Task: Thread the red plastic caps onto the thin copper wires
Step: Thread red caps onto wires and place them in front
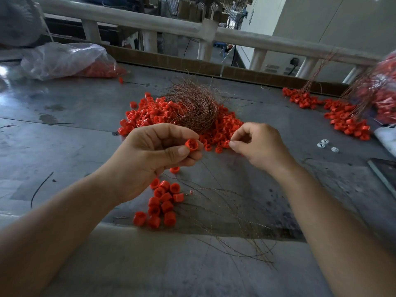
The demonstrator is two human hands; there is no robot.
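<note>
Red cap (191,144) pinched in left hand (150,159). Right hand (256,144) pinches something too small to identify above the desk (64,129).

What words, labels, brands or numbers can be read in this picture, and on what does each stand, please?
No text can be read.
The red cap in the left hand, the plastic bag and the table carry no visible lettering.
Anything on the far white cabinet is too small and blurred to read.

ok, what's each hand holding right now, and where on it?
Left hand pinches a red plastic cap by its side wall. Right hand has thumb pressed to forefinger; whether anything sits between them cannot be told.
</note>
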